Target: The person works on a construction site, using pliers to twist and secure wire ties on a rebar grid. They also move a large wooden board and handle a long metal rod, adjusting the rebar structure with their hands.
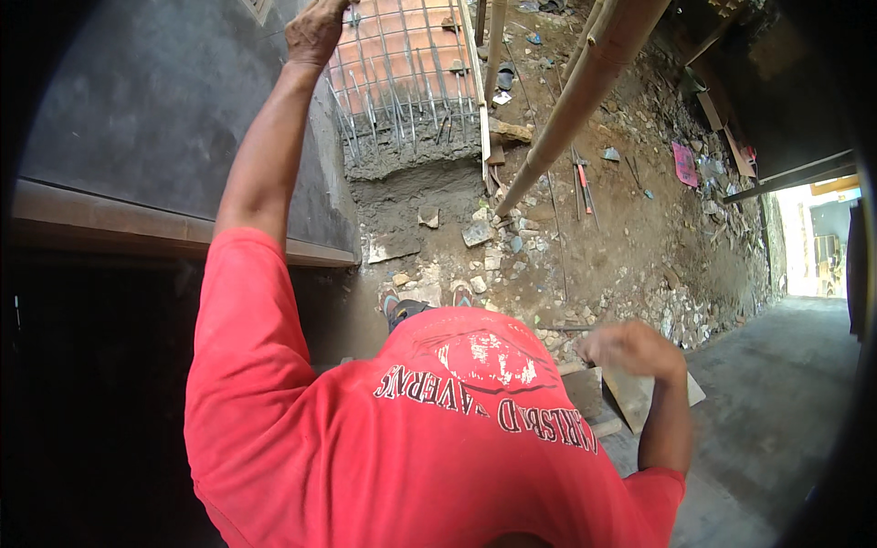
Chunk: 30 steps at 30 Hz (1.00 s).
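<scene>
My left hand (315,33) is raised at the upper edge, beside the top left corner of a steel rebar mesh (402,64). Its fingers are curled, with a small dark bit at their tips; what they grip is cut off by the frame. Behind the mesh stands an orange-red surface (388,35). Wet grey mortar (402,151) covers the mesh's lower ends. Lower right, my right hand (630,347) is bent in front of my red shirt and smeared by motion. Its fingers look curled, and a thin dark rod (565,327) shows by them; whether it is held is unclear.
A bamboo pole (585,100) slants across the upper middle. Stones (477,234) and rubble cover the dirt around my feet. A red-handled tool (583,183) lies on the ground. Left is a grey wall (155,110) with a ledge (137,215); boards (630,393) lie by my right arm.
</scene>
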Available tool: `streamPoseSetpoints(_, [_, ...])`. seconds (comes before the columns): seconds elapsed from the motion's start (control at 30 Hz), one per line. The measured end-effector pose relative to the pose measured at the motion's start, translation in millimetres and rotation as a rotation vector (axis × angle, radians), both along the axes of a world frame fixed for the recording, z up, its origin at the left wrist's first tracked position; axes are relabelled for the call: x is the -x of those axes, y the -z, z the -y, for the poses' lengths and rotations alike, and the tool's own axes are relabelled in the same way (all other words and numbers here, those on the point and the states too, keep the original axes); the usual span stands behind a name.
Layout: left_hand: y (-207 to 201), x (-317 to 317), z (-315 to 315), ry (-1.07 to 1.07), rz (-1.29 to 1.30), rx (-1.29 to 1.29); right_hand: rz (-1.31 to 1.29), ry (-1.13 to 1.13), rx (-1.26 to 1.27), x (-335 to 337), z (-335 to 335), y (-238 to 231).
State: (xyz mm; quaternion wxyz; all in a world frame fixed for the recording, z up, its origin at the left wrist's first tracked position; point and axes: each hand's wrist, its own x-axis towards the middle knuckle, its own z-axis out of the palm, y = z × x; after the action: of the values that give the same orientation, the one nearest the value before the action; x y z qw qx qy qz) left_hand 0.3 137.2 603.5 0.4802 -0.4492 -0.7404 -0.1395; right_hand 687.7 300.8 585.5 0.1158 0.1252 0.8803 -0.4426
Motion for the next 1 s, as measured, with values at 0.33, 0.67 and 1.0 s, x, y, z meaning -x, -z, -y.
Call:
streamPoseSetpoints(0.33, [-31, 2, 1, 0.200, -0.045, 0.109, 0.107, 0.244, -0.474, -5, -16, 32])
streamPoseSetpoints(0.67, [-39, 35, 16, 0.281, -0.113, 0.211, -0.313, 0.638, -0.814, -13, -41, 3])
streamPoseSetpoints(1.0, [-51, 36, 36, 0.274, -0.081, 0.197, -0.474, 0.691, -0.474, -6, -46, 2])
